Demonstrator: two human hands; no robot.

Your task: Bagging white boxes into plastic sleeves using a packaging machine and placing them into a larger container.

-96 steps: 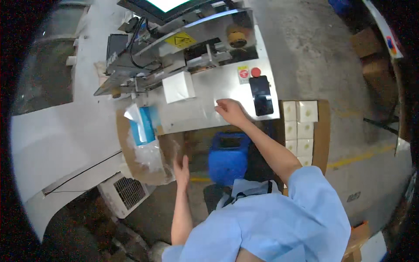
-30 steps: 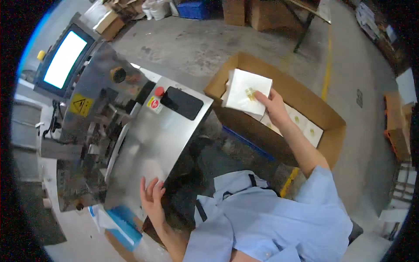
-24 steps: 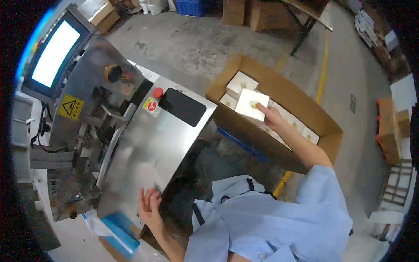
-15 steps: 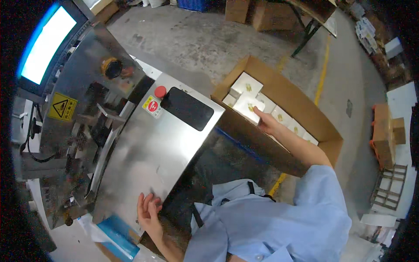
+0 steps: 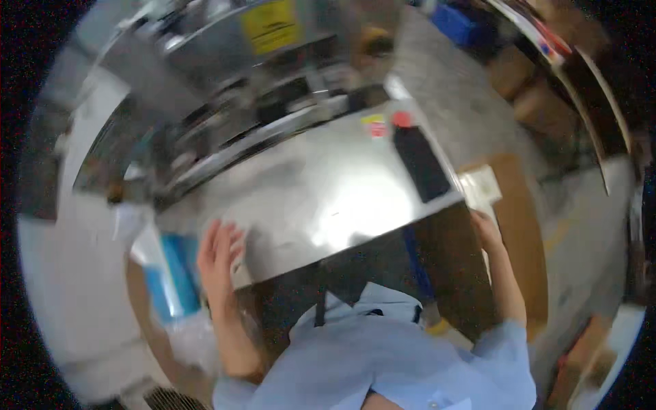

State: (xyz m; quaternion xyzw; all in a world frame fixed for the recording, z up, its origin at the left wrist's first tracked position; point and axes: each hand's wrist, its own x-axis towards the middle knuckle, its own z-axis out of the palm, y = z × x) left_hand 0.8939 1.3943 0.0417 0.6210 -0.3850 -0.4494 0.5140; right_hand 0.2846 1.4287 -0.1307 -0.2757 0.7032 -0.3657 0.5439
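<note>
The whole view is smeared by motion. My left hand is over the left front edge of the metal worktop, its fingers stretched and slightly curled with nothing in them. At the right, my right hand reaches into an open cardboard box. It lies right against the white boxes inside. Blur hides whether its fingers grip one of them. A black phone rests on the worktop's right end, beside a red push button.
Beyond the worktop stands a metal machine with a yellow warning label. A blue-and-white plastic package lies in a carton left of my left hand. A blue crate and brown cartons sit on the floor at the far right.
My view has swung left, so the worktop now fills the middle and the cardboard box lies at the right. My left hand stays by the worktop's edge; my right hand remains at the white boxes.
</note>
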